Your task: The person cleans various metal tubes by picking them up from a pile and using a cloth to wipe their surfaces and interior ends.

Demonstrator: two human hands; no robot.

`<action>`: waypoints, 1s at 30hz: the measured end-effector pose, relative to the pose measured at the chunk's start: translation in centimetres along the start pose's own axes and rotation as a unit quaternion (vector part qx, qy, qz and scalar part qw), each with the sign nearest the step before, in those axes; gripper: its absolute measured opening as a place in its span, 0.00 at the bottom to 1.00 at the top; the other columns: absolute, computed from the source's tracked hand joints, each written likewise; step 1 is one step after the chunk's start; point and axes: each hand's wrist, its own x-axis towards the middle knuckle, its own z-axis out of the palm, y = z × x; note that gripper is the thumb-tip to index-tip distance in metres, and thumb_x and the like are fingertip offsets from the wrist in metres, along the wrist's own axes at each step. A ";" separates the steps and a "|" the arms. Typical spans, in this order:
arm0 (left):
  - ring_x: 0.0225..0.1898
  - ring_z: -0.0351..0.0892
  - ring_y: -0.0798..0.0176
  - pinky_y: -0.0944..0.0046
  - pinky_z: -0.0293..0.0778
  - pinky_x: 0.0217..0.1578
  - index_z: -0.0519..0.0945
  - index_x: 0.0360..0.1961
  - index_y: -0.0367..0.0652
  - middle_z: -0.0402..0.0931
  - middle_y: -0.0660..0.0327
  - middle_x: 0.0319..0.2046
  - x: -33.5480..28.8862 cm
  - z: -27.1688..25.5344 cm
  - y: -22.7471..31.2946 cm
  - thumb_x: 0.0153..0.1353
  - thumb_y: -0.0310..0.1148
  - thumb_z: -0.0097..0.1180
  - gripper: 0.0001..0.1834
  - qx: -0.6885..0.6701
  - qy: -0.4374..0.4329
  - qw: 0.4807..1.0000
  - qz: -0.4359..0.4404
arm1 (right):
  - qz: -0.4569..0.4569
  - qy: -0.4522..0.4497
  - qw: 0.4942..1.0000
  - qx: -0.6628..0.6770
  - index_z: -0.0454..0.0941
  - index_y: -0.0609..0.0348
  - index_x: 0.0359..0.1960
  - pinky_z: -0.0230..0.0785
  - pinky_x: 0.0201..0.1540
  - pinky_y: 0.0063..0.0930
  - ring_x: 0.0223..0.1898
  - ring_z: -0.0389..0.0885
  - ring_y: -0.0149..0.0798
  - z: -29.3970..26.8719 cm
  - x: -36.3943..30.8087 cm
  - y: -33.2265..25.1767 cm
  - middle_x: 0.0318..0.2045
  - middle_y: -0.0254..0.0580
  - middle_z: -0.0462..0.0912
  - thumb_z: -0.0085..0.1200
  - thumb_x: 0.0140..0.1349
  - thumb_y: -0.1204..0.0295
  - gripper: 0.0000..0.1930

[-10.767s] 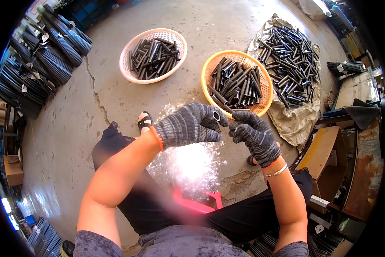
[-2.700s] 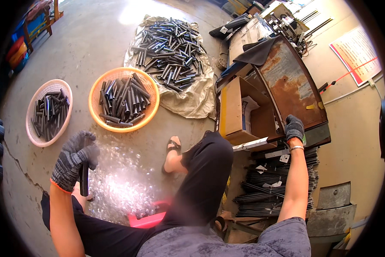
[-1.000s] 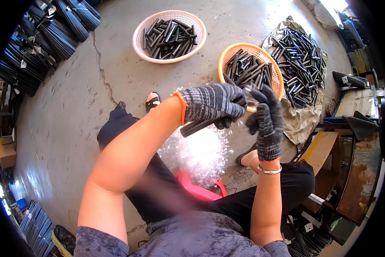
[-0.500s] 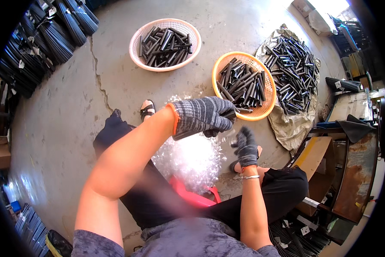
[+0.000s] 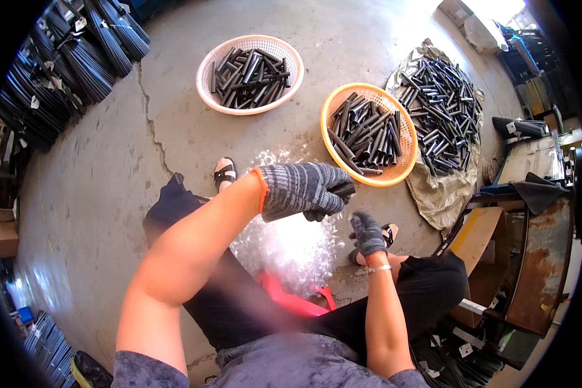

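In a grey knitted glove with an orange cuff, my left hand (image 5: 304, 189) is closed around a short black tube (image 5: 344, 190), whose end pokes out past the fingers; most of it is hidden, and I cannot tell whether more are in the grip. My right hand (image 5: 367, 233), in a matching glove, hovers to the lower right with its fingers apart and slightly bent, nothing visible in them. Below both hands lies a bright heap of clear plastic shavings (image 5: 291, 252) over a red plastic object (image 5: 291, 297) between my legs. An orange basket (image 5: 404, 169) of black tubes stands just beyond.
A pink basket (image 5: 205, 84) with more tubes stands farther left. At the right, loose tubes (image 5: 443, 116) are piled on a beige sheet (image 5: 433, 200). Bundles of long black rods (image 5: 77, 58) line the far left. A cardboard box (image 5: 478, 239) and a rusty panel (image 5: 537, 271) are close on my right.
My left hand has dropped slightly, away from the orange basket, still gripping the tube. My right hand has moved a little lower and its motion blur has eased.
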 end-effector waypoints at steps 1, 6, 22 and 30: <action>0.27 0.71 0.71 0.69 0.70 0.29 0.73 0.40 0.36 0.72 0.62 0.28 -0.1 -0.3 -0.1 0.57 0.32 0.53 0.13 0.001 0.009 1.000 0.009 | -0.065 -0.019 0.989 0.134 0.68 0.58 0.56 0.68 0.24 0.20 0.26 0.76 0.29 0.2 -0.8 -2.5 0.38 0.38 0.78 0.52 0.64 0.64 0.21; 0.26 0.70 0.71 0.70 0.70 0.30 0.73 0.39 0.36 0.71 0.63 0.27 0.3 -0.3 1.0 0.58 0.32 0.53 0.11 -0.005 -0.012 1.000 -0.008 | -0.252 -0.157 0.912 0.285 0.64 0.60 0.58 0.66 0.24 0.19 0.27 0.76 0.28 1.5 -5.4 -12.5 0.36 0.40 0.77 0.53 0.64 0.65 0.23; 0.28 0.72 0.71 0.70 0.71 0.30 0.73 0.47 0.39 0.75 0.64 0.29 1.6 -0.5 0.5 0.59 0.34 0.54 0.16 0.046 -0.010 0.999 -0.018 | -0.181 -0.070 0.971 0.138 0.71 0.59 0.50 0.68 0.25 0.20 0.30 0.76 0.29 1.0 0.0 -5.5 0.37 0.40 0.78 0.50 0.65 0.69 0.14; 0.26 0.70 0.74 0.71 0.69 0.27 0.74 0.42 0.40 0.74 0.66 0.27 1.1 -0.8 -0.5 0.57 0.30 0.56 0.12 0.001 -0.010 0.999 0.041 | -0.220 -0.112 0.936 0.250 0.64 0.59 0.58 0.67 0.25 0.19 0.27 0.74 0.27 2.0 -3.3 -9.7 0.36 0.37 0.77 0.49 0.66 0.69 0.20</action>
